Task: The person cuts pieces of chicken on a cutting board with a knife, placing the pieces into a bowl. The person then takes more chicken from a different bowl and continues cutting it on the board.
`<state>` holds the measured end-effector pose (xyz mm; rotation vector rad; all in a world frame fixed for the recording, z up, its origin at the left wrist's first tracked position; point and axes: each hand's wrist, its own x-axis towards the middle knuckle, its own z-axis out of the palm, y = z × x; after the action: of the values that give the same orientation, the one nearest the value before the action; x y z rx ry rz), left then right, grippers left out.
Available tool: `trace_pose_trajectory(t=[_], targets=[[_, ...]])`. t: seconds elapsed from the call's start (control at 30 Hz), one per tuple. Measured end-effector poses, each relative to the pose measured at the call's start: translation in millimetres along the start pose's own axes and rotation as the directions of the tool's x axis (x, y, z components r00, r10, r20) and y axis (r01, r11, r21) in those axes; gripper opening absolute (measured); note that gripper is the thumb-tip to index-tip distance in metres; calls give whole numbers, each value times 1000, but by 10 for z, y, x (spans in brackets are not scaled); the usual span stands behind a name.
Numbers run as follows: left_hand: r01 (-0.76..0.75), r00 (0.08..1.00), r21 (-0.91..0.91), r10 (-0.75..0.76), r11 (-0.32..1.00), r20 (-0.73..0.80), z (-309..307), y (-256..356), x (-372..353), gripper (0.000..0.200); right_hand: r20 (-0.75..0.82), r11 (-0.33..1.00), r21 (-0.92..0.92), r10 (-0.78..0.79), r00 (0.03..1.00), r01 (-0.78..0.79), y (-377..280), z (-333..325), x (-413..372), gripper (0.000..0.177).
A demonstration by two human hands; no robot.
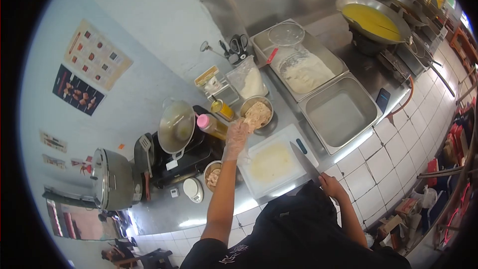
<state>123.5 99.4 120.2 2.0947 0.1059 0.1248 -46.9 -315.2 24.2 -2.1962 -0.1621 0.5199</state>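
Observation:
My left hand (pixel 236 140), in a clear plastic glove, is at the near rim of a metal bowl (pixel 270 103) heaped with pale, battered-looking raw meat (pixel 258 114). Its fingers are closed on a piece of this meat at the bowl's edge. My right hand (pixel 330 186) grips the handle of a large knife (pixel 304 161), whose blade points away over the right edge of the white cutting board (pixel 256 184). Wet yellowish marks cover the board's middle. Left of the board, a second bowl (pixel 207 174) of meat pieces sits partly behind my left forearm.
Flour fills part of a steel tray (pixel 341 65) with a strainer (pixel 286 35); another steel tray (pixel 339 114) adjoins it. A wok of yellow oil (pixel 371 21) stands far right. A pink-capped bottle (pixel 213 126), a yellow can (pixel 222 110) and a small scale (pixel 192 190) are left.

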Motion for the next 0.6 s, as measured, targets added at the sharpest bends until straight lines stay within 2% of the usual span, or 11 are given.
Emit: trace_pose_trajectory(t=[0.17, 0.2, 0.23, 0.27, 0.3, 0.37, 0.47, 0.6], targets=[[152, 986, -231, -162, 961, -26, 99, 157, -931, 28, -26, 999, -41, -25, 999, 24, 71, 130, 57, 29], [91, 995, 19, -91, 996, 34, 160, -210, -1144, 30, -9, 999, -34, -5, 1000, 5, 68, 149, 42, 29], [5, 993, 262, -36, 965, 113, 273, -808, -1341, 32, 5, 1000, -29, 12, 1000, -12, 47, 159, 52, 29], [-101, 979, 480, 1, 872, 205, 351, -1151, -1534, 33, 16, 999, -24, 28, 999, -27, 18, 163, 69, 29], [-8, 959, 570, -155, 822, 237, 380, -1183, -1734, 34, 23, 999, -33, 33, 999, -32, -35, 164, 70, 28], [136, 852, 734, -456, 665, 255, 429, -1106, -2037, 35, 37, 998, -50, 42, 998, -40, -173, 158, 47, 27], [287, 949, 612, -307, 737, -75, 396, -652, -2067, 30, 48, 999, -35, 12, 999, -10, -289, 184, 34, 26], [100, 989, 542, -24, 834, -146, 558, -722, -1709, 32, 87, 989, -141, -37, 996, 49, -274, 314, 118, 31]])
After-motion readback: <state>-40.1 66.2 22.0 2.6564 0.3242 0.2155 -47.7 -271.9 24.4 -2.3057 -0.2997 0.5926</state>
